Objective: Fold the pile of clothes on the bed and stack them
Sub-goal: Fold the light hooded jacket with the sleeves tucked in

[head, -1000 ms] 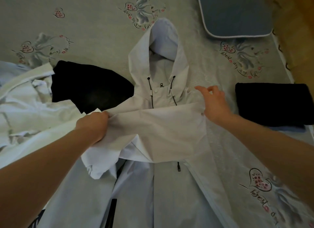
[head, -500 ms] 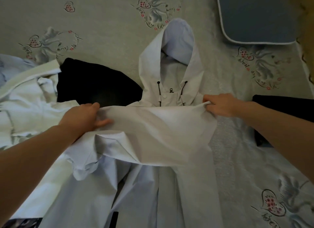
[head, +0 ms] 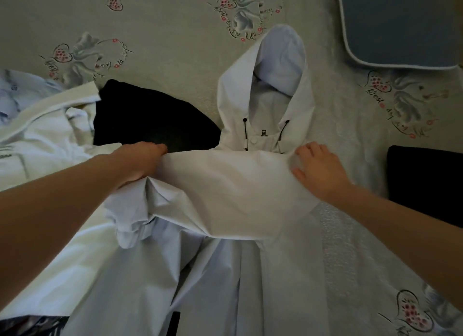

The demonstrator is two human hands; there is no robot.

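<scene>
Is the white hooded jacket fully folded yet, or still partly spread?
Partly folded: the white hooded jacket has its sleeves laid across the chest, but the hood and lower body lie flat, unfolded.

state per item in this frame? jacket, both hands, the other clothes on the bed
white hooded jacket: front up, hood flat, sleeve folded across its chest
left hand: grips the folded sleeve at its left end
right hand: fingers straight, pressing the sleeve flat
black garment: unfolded, beside the jacket
dark folded garment: folded, at the right edge
white clothes pile: crumpled, unfolded
blue pillow: flat on the bedsheet
</scene>
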